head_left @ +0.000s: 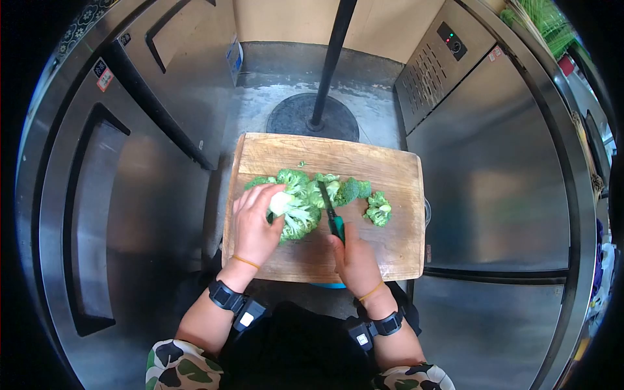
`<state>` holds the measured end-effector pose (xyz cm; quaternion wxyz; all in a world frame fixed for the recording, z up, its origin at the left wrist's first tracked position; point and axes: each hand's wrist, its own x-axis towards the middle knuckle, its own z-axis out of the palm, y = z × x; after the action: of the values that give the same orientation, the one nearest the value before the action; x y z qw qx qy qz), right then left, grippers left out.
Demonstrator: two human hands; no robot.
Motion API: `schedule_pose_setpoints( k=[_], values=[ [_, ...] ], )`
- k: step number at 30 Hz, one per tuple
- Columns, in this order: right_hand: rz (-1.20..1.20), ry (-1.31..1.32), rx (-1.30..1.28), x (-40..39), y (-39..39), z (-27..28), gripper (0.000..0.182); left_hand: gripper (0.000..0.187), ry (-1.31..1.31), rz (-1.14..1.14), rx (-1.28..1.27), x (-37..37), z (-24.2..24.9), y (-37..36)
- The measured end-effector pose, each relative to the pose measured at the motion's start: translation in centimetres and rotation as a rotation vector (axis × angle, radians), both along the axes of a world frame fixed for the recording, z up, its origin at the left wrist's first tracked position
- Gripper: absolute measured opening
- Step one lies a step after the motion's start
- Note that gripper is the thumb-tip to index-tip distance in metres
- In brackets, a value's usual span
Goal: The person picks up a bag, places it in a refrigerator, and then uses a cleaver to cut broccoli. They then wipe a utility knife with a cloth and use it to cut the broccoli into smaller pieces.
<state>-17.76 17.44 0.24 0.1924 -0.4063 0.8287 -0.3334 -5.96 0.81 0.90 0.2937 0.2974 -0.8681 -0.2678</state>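
Note:
A large head of broccoli [300, 220] lies stem up on a wooden cutting board [325, 260]. My left hand [255, 218] is closed around its left side, beside the pale cut stem. In my right hand [356, 260] is a knife [329, 209] with a green and black handle. Its dark blade points away from me and lies against the broccoli's right side. Cut florets [351, 190] sit just right of the blade, and a separate floret [378, 209] lies farther right. One small crumb of broccoli rests near the board's far edge.
Steel cabinets stand close on the left [149, 195] and right [494, 169]. Beyond the board, a black pole [330, 65] rises from a round base [286, 120] on the floor. Part of something blue shows under the board's near edge. Green produce [546, 26] is at the upper right.

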Motion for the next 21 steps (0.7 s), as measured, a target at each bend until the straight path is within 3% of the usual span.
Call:
schedule_pose_setpoints(
  k=[5, 8, 11, 18, 21],
  values=[
    [0.008, -0.078, 0.12, -1.3, 0.9, -1.0, 0.026, 0.048, 0.009, -0.051, 0.017, 1.1, 0.2, -1.7],
    [0.036, 0.032, 0.168, -1.5, 1.0, -1.2, 0.025, 0.049, 0.0, -0.086, 0.05, 1.9, 0.1, -3.1],
    [0.038, 0.033, 0.094, -1.6, 1.0, -0.9, 0.025, 0.048, 0.071, -0.133, 0.187, 2.2, 0.1, -3.5],
    [0.087, -0.25, -0.214, 0.9, -0.7, -1.5, 0.024, 0.047, 0.031, -0.135, 0.197, 2.8, -0.2, -3.4],
    [0.154, -0.383, -0.093, 2.2, -1.3, -0.3, 0.023, 0.044, -0.034, -0.061, 0.06, 2.7, 0.5, -2.6]
  ],
)
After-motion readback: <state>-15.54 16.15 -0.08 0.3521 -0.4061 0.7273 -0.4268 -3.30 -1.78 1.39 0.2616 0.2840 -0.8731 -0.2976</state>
